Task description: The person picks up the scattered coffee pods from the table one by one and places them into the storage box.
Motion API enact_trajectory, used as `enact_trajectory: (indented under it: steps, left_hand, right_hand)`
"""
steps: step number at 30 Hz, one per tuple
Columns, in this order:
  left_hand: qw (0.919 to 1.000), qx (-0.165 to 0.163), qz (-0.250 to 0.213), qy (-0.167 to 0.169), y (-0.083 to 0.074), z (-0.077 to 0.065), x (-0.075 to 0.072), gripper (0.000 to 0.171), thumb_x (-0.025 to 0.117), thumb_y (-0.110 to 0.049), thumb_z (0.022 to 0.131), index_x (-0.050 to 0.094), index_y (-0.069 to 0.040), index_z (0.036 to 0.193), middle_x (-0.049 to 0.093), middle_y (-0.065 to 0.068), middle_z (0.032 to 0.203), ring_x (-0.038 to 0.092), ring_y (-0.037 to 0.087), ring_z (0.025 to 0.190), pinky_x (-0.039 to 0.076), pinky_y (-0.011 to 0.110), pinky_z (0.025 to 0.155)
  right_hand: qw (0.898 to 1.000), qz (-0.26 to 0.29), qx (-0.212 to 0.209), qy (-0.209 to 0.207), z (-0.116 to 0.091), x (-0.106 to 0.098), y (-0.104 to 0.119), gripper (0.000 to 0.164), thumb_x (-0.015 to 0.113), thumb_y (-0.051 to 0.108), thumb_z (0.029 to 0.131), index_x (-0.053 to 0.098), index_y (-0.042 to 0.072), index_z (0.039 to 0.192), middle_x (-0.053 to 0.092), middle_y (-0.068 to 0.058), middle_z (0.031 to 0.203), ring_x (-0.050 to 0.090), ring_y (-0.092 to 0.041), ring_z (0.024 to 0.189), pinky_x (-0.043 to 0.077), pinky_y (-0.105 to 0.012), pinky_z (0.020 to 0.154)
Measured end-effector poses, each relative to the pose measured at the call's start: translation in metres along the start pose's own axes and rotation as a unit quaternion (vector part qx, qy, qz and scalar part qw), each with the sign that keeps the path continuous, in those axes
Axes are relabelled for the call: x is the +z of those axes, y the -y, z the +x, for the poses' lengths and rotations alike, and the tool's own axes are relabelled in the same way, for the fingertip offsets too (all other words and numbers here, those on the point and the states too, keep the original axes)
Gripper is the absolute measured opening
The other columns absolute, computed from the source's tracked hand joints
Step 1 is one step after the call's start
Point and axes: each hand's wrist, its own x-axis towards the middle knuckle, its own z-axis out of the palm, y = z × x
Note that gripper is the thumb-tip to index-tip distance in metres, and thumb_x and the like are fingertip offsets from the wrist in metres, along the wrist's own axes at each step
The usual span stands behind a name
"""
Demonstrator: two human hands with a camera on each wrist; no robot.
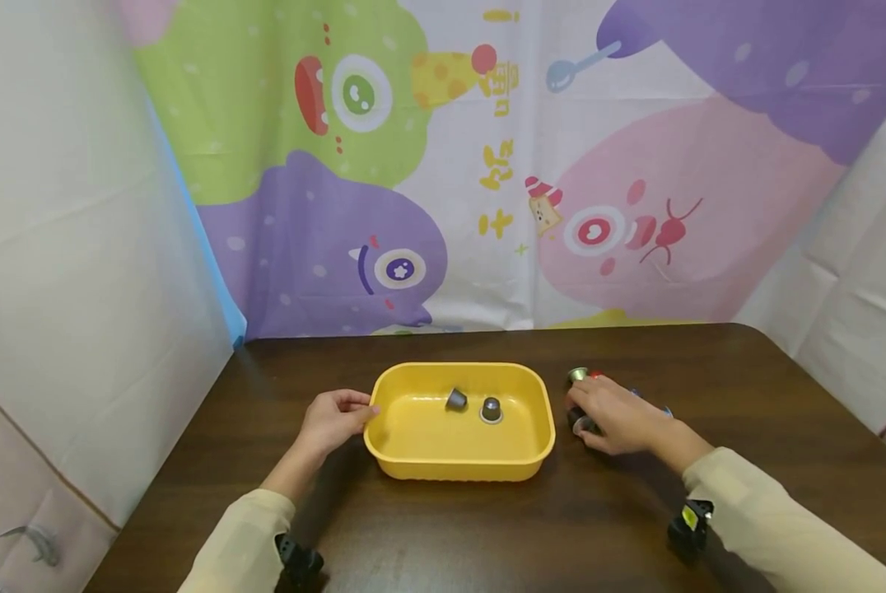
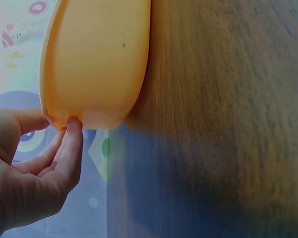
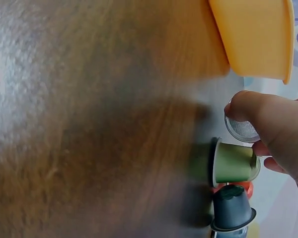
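Note:
A yellow plastic tub [image 1: 458, 471] stands on the table with two dark grey coffee capsules in it, one tipped over [image 1: 455, 400] and one upright on its rim [image 1: 491, 409]. My left hand [image 1: 335, 424] pinches the tub's left end at the rim, thumb and fingers on either side of the wall [image 2: 89, 99]. To the right of the tub, my right hand [image 1: 617, 418] pinches a dark coffee capsule, whose silver lid [image 3: 242, 130] faces the right wrist camera. Close by lie a green capsule [image 3: 233, 162], a black capsule [image 3: 232, 207] and a red one [image 3: 247, 187], partly hidden.
More capsules, some blue [image 1: 668, 411], sit behind and beyond the right hand, mostly covered by it. The dark wooden table [image 1: 443, 535] ends at the back against a cartoon-printed curtain [image 1: 473, 272]. White cloth hangs on both sides.

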Motion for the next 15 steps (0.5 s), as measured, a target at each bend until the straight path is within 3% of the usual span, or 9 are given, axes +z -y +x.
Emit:
enact_trajectory:
  steps: [15]
  left_hand:
    - [0.9999,-0.002,0.015,0.002,0.0003,0.0003,0.0001,0.03,0.07,-0.018,0.086,0.066,0.005,0.105,0.069,0.017,0.097,0.062,0.008,0.068,0.059,0.031,0.074]
  right_hand:
    - [0.999,0.007,0.006,-0.043,-0.0018,-0.0083,-0.0007,0.035,0.078,0.016,0.067,0.061,0.005,0.095,0.057,-0.003,0.091,0.051,-0.015,0.085,0.049,-0.038,0.081]
